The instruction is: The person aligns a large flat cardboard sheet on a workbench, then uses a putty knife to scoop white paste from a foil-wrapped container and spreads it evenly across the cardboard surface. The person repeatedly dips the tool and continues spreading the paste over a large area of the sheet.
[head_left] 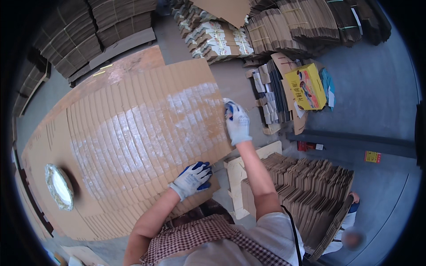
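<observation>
Many flat cardboard sheets [146, 111] lie fanned and overlapping across the work surface, with shiny, see-through strips over their middle. At their right edge my right hand [237, 120], in a white and blue work glove, has its fingers curled round the cardboard. My left hand [193, 178], gloved alike, rests on the near right part of the sheets. Its fingers are spread and hold nothing that I can see. Over at the left, a shiny oval ring [59, 187] with a pale centre sits on plain cardboard; its kind is unclear.
Bundled cardboard stacks [120, 31] stand at the far left, with more bundles [284, 26] at the far right. A yellow box [306, 86] sits beyond my right hand. Nearer stands a pile of folded cardboard [301, 190], with another person [348, 228] beside it.
</observation>
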Demonstrator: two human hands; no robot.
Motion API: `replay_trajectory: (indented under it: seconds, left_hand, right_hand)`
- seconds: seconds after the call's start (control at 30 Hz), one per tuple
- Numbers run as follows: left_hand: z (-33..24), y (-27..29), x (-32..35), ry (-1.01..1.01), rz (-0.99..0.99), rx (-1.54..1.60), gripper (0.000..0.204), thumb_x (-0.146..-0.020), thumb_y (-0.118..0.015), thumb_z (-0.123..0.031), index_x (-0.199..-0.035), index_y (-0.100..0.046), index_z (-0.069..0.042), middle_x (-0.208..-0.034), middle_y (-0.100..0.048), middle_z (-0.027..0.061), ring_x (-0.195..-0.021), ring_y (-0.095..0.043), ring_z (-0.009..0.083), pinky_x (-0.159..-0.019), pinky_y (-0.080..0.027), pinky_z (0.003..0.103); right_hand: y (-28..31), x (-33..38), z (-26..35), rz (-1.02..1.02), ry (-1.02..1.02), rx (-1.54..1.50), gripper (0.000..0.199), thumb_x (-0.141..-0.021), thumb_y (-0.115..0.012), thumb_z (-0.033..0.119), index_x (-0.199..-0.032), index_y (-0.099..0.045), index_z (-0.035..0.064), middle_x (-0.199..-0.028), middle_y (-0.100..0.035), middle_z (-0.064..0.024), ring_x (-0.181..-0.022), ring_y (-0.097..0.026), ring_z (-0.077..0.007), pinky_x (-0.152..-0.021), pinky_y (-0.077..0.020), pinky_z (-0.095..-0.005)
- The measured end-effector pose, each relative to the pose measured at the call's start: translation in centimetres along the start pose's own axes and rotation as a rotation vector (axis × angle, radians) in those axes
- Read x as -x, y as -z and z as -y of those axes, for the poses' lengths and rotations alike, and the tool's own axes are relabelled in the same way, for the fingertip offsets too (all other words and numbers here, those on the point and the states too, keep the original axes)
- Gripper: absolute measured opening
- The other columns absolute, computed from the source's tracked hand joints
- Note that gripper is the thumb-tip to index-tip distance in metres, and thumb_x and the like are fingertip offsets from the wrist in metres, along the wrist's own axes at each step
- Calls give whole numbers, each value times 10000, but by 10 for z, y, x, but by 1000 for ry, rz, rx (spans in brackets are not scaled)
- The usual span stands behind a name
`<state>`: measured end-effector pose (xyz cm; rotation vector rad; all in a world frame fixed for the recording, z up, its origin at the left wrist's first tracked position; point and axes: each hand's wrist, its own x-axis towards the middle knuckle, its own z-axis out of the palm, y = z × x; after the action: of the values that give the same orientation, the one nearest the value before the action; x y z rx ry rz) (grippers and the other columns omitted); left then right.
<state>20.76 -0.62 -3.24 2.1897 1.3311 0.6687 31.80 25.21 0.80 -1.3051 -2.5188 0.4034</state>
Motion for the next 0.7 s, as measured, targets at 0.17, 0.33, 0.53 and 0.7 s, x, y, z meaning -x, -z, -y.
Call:
replay_trajectory:
  seconds: [0.17, 0.33, 0.53, 0.7]
  left_hand:
    - [-1, 2, -1, 4, 5, 23, 492, -899, -606, -447, -1204, -641, -62, -1298, -616, 114, -1260, -526, 288, -1079, -409, 411]
    - [-2, 1, -1, 5, 15, 19, 491, -905, -601, -444, -1207, -641, -59, -1308, -613, 111, -1266, -523, 291, -1078, -411, 409]
    - [-6, 3, -6, 1, 29, -6, 482, -905, -602, -437, -1205, -644, -62, -1305, -615, 113, -1269, -521, 292, -1084, -404, 407]
    - [-2, 0, 5, 52, 44, 6, 462, -897, -608, -426, -1184, -648, -67, -1297, -618, 113, -1260, -526, 295, -1080, -407, 401]
  right_hand:
    - [-17, 20, 30, 18, 200, -45, 371, -836, -598, 50, -1205, -617, 88, -1177, -639, -166, -1045, -627, -360, -914, -515, -436]
    - [-17, -15, -18, -65, -69, -20, 346, -856, -592, 63, -1198, -624, 99, -1122, -656, -162, -1001, -633, -374, -899, -513, -439]
    - [-18, -17, 13, 16, 82, -7, 380, -843, -578, 35, -1217, -606, 98, -1149, -666, -143, -1019, -644, -341, -886, -525, -431]
    - [-5, 6, 57, 19, 98, -190, 384, -820, -608, 66, -1202, -606, 102, -1152, -650, -144, -1016, -641, -335, -868, -528, -434]
